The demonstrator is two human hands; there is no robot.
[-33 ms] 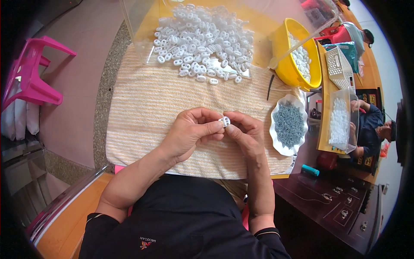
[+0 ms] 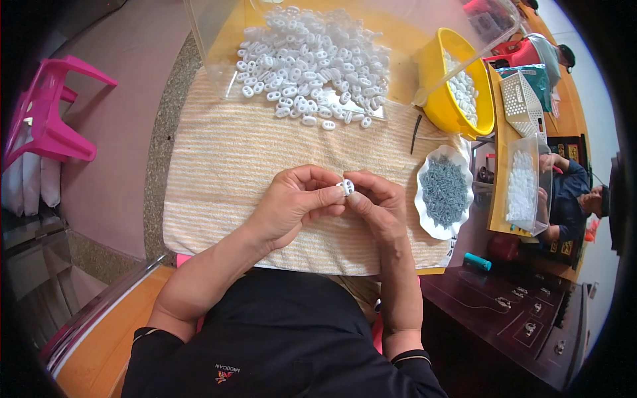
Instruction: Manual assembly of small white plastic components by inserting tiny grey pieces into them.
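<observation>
Over the striped towel, both my hands meet at a small white oval plastic piece with two holes (image 2: 348, 188). My left hand (image 2: 296, 196) pinches its left side between thumb and forefinger, with the other fingers curled beneath. From the right, my right hand (image 2: 379, 202) grips the same piece by thumb and fingertip. Parts of the piece are hidden behind the fingertips. A big heap of similar white pieces (image 2: 312, 60) lies beyond my hands. Beside my right hand, a white scalloped dish (image 2: 430, 227) holds many tiny grey parts (image 2: 444, 189), perhaps springs.
The heap spills from a clear plastic bin (image 2: 215, 40) onto the towel (image 2: 219, 166). A yellow basin (image 2: 431, 86) with white parts stands at the far right, near a thin black stick (image 2: 416, 134). A pink stool (image 2: 56, 119) is at left; another person (image 2: 570, 192) sits at right.
</observation>
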